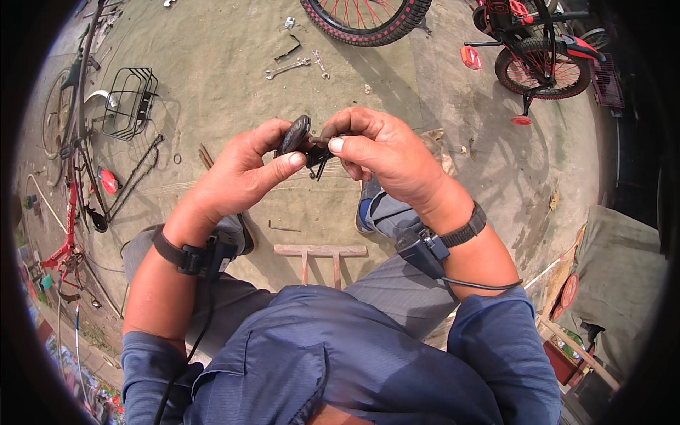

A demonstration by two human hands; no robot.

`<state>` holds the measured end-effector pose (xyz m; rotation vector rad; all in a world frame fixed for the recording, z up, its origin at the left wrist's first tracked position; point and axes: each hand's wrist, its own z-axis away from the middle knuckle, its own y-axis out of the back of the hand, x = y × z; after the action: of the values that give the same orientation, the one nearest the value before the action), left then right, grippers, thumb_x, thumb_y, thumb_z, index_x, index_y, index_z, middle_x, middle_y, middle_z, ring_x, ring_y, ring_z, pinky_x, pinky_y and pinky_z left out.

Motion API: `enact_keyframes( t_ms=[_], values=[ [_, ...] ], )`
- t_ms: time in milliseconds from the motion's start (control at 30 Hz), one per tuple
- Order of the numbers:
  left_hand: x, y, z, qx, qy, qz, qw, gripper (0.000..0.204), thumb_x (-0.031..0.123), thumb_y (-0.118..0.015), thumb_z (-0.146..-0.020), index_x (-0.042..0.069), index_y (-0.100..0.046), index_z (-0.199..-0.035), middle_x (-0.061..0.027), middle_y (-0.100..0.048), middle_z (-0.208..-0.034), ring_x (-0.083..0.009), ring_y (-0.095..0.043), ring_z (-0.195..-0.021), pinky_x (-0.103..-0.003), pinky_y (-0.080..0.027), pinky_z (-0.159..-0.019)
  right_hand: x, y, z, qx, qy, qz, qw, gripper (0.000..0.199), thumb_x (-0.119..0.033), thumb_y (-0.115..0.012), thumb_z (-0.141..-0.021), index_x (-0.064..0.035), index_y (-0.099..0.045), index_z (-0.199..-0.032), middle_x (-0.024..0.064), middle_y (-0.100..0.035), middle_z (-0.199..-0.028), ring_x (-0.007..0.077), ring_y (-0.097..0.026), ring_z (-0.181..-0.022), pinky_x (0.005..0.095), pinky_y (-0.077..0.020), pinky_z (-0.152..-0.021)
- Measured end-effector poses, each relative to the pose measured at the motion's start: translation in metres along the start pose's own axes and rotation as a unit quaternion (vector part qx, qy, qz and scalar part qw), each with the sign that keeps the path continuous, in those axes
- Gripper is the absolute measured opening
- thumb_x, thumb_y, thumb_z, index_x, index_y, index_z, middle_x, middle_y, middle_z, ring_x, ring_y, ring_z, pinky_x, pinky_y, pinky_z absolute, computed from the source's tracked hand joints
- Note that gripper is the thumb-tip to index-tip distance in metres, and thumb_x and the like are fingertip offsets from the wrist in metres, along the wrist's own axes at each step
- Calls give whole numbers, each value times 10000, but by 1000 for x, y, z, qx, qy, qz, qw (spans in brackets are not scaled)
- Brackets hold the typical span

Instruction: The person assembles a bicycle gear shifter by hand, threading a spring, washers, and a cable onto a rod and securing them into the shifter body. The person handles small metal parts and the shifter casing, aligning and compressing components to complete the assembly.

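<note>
Blue sleeves and grey trousers fill the lower view, and above the knees both hands meet over the dirt ground [234, 71]. Left hand [244, 173] is closed on a small dark part [295, 134], thumb laid flat along it, steadying it like a vise. Right hand [379, 152] pinches the other side, thumbnail pressed in close, fingers curled tight, seemingly working a thin black wire piece that pokes out below. That part looks rounded, flattish, black and dull; finer detail is too small to tell. Beneath the hands sits a wooden stool [320, 251]. Well apart, near the ground's far edge, lie spanners [287, 69] and a wire basket [129, 101].
</note>
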<state>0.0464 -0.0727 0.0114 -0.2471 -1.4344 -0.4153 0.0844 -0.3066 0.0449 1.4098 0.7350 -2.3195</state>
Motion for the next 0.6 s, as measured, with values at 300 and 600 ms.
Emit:
enact_keyframes(
  t_ms=[300,600],
  values=[
    [-1,-8,-3,95,-85,-135,983,411,121,-748,-889,23,-597,-1258,-111,-690,-1093,-202,-665,-1028,-335,-527,-911,8,0,-1,9,57,93,994,202,-129,-626,-920,-14,-646,-1085,-31,-601,-839,27,-499,-688,211,-411,-597],
    [-5,-11,-2,115,-101,-134,979,382,29,-716,-883,21,-588,-1243,-105,-700,-1058,-189,-704,-968,-313,-563,-852,6,-2,3,-8,57,104,993,195,-121,-621,-930,-6,-650,-1085,-46,-588,-847,13,-475,-709,205,-395,-612]
  ],
)
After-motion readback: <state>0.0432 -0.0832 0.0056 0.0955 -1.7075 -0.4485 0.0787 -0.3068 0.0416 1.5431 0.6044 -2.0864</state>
